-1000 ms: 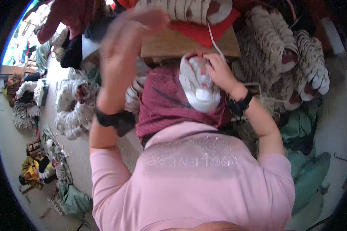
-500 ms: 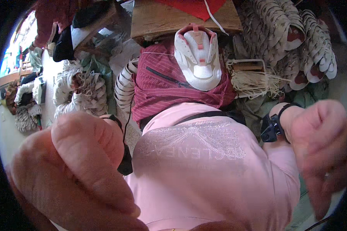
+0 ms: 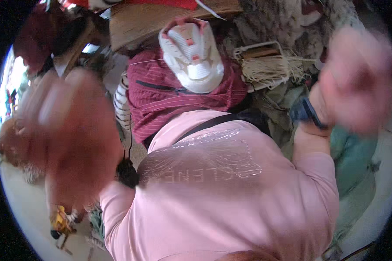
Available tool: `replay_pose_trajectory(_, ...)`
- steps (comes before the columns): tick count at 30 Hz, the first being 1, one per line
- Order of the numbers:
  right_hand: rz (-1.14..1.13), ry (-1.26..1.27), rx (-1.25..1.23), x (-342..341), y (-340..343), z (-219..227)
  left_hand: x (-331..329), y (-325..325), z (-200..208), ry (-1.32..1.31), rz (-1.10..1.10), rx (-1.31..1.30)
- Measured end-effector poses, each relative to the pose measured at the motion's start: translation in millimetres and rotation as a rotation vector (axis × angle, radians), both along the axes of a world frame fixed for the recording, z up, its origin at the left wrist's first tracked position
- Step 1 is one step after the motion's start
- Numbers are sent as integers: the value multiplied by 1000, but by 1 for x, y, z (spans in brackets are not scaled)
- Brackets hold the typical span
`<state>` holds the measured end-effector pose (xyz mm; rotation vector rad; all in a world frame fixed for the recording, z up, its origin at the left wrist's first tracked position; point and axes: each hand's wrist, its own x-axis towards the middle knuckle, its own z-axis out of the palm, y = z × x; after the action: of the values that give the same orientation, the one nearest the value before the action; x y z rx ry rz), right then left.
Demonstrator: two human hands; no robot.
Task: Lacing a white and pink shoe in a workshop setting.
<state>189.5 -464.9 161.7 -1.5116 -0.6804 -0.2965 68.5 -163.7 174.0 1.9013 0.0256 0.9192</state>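
My left hand (image 3: 69,135) is raised close at the left, smeared by motion, and its fingers do not show clearly. On the far right my right hand (image 3: 359,82) is up as well, blurred too, with a dark band and small device (image 3: 309,113) on its wrist. I make out nothing held in either hand. A white sneaker (image 3: 196,65) with pink trim lies toe toward me on the maroon striped cloth (image 3: 152,104) over my lap. Both hands are apart from it.
Beyond my lap is a wooden bench (image 3: 139,24) with red cloth (image 3: 174,3) and a white cord (image 3: 211,11). A bundle of cream laces (image 3: 272,69) lies right of the sneaker. Stacked pale shoe pieces (image 3: 122,104) stand left; more pieces, blurred, are at the far right.
Both hands have moved up and outward, the left clearing the front of my pink shirt. The view has shifted, so the sneaker and bench sit farther left and higher.
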Motion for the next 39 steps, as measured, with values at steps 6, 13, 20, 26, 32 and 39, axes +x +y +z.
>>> replay_pose_trajectory(6, -166, 760, -425, 38, -65, -184, 72, 7, -144, 418, -331, -353)
replay_pose_trajectory(13, -183, 1200, -775, 11, -168, -453, 99, -33, -191, 574, -464, -236)
replay_pose_trajectory(20, -200, 686, -1225, 11, -96, -440, 87, -3, -212, 488, -470, -15)
replay_pose_trajectory(26, -255, 341, -1643, 5, -94, -424, 88, -5, -214, 451, -433, -26)
replay_pose_trajectory(32, 33, 282, -1779, 9, -124, -380, 85, -6, -206, 584, -482, -245)
replay_pose_trajectory(39, -39, 392, -1444, 26, -113, -268, 76, -41, -147, 46, -181, 584)
